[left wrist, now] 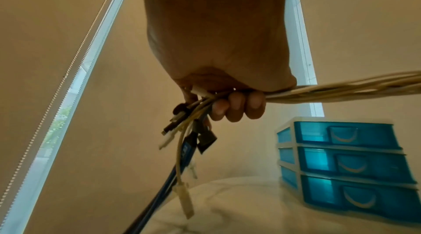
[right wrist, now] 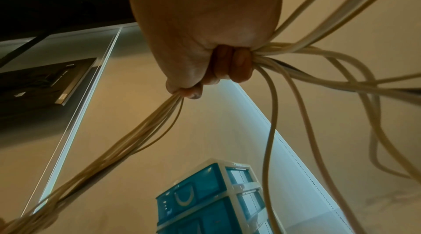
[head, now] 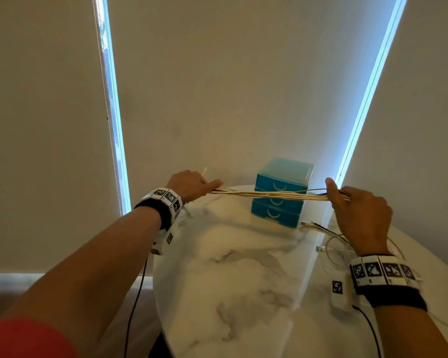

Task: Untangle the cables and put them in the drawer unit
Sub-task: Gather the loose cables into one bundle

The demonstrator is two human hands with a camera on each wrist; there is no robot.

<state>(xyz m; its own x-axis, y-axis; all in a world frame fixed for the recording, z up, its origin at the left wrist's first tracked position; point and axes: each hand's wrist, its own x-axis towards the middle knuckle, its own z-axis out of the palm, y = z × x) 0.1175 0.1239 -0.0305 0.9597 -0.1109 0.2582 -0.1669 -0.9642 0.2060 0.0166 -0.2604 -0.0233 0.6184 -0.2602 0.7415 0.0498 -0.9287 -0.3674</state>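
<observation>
A bundle of several pale cables (head: 269,195) stretches taut between both hands, above the table and in front of the blue drawer unit (head: 282,192). My left hand (head: 192,186) grips one end of the cables (left wrist: 341,88); their plugs (left wrist: 189,130) dangle below the fist. My right hand (head: 360,213) grips the other side of the bundle (right wrist: 141,135), and loose lengths (right wrist: 330,83) trail from the fist. All three drawers of the drawer unit (left wrist: 346,162) (right wrist: 205,202) are closed.
The round white marble table (head: 243,280) carries the unit at its far edge, against closed beige blinds (head: 230,86). More cable ends and loops (head: 329,239) lie on the table under my right hand. Thin black wrist-camera leads (head: 135,301) hang down by both forearms.
</observation>
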